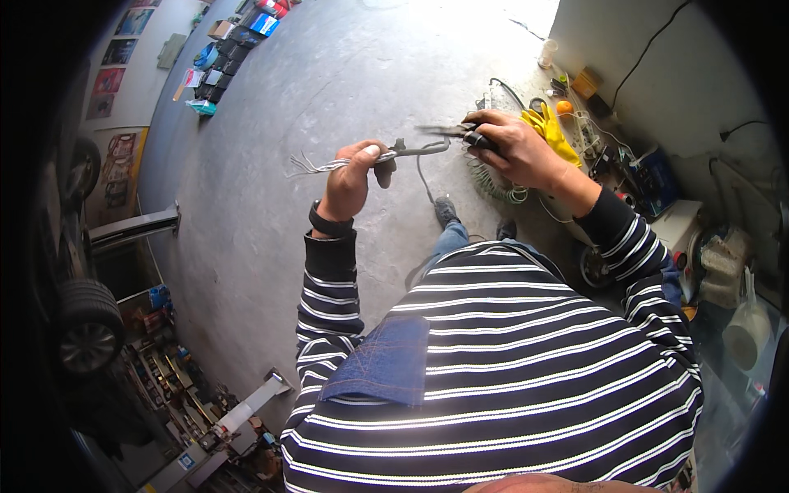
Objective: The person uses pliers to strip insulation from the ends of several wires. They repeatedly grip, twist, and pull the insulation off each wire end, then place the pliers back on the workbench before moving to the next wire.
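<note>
My left hand [345, 187] is closed on a grey cable, thumb on top, in front of my chest. Loose pale wires [306, 167] fan out from the fist to the left. On the other side, the cable's dark jacket [419, 151] runs right and bends, and a length hangs toward the floor. A dark flap of material droops beside my left fingers. My right hand [526, 154] grips a black-handled tool [444, 131] with a narrow, blurred metal end pointing left, just above the cable. Whether it is pliers or scissors is unclear. I cannot tell if it touches the cable.
Yellow gloves [552, 135], an orange round object [564, 108] and a coiled green hose [501, 191] lie to the right. Black bins [222, 74] line the far left wall. A car wheel [87, 327] and lift arm [136, 226] stand left. My shoe [445, 211] is below the cable.
</note>
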`<state>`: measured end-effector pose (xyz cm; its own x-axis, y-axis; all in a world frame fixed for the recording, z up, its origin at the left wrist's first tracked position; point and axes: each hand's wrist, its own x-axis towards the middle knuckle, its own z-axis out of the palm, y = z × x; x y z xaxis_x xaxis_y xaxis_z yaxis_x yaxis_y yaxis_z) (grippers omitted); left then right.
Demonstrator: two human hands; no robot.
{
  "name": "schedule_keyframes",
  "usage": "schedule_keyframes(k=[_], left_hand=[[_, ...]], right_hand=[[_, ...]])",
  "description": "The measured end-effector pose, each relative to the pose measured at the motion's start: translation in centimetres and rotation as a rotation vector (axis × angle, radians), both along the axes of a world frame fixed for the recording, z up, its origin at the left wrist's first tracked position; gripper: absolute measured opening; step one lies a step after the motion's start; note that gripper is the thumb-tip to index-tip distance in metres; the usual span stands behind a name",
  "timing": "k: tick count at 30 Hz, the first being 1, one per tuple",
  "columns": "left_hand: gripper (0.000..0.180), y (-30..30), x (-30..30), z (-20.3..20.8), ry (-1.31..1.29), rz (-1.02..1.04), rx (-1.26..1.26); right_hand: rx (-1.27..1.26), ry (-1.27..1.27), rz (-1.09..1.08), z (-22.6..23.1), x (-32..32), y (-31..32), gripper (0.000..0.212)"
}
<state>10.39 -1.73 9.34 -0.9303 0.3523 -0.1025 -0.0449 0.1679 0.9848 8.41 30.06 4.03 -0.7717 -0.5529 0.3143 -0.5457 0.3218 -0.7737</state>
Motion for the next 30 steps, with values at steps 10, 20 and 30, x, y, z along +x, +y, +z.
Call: schedule_keyframes(k=[10, 20, 30], left_hand=[[0.043, 0.3, -2.7, 1.7, -0.054, -0.141, 0.038], [0.029, 4.5, -1.6, -1.5, 0.046, 0.165, 0.24], [0.026, 7.2, -1.7, -3.7, 0.233, 0.479, 0.448]], right_hand=[[-0.402, -0.343, 0.141, -3.4, 0.5, -3.9, 0.02], [-0.541, -0.236, -0.186, -2.2, 0.5, -6.3, 0.016], [-0.498, -0.257, -0.368, -1.4, 0.2, -7.1, 0.021]])
